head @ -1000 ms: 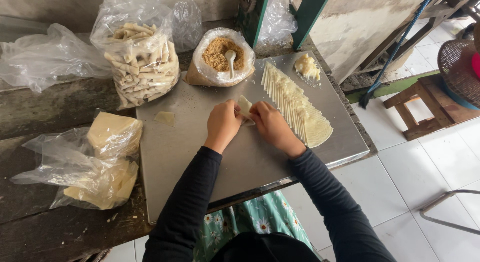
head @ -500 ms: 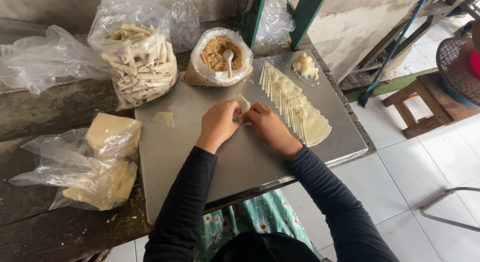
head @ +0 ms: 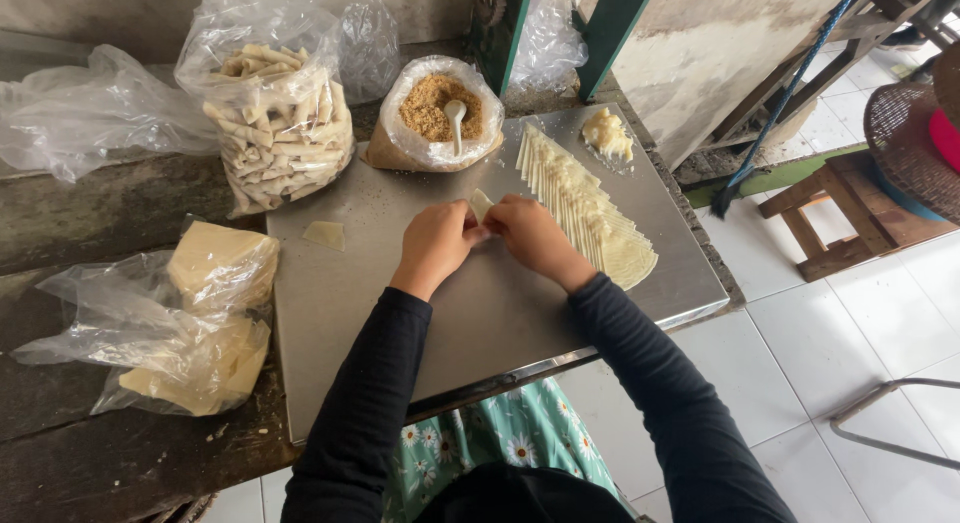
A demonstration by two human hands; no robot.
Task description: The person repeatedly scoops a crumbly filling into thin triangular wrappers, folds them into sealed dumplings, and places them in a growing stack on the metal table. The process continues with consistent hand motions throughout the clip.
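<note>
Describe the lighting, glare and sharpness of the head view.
Head view: soft, even daylight with faint shadows; dull sheen on the steel tray; bright highlights on the plastic bags; left hand and right hand sharp, pinching the pale wrapper; edges bend slightly.

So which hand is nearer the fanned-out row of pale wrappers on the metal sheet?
Right. The right hand sits just beside the fanned row of wrappers, on its left edge; the left hand is farther away, beyond the right hand.
</note>
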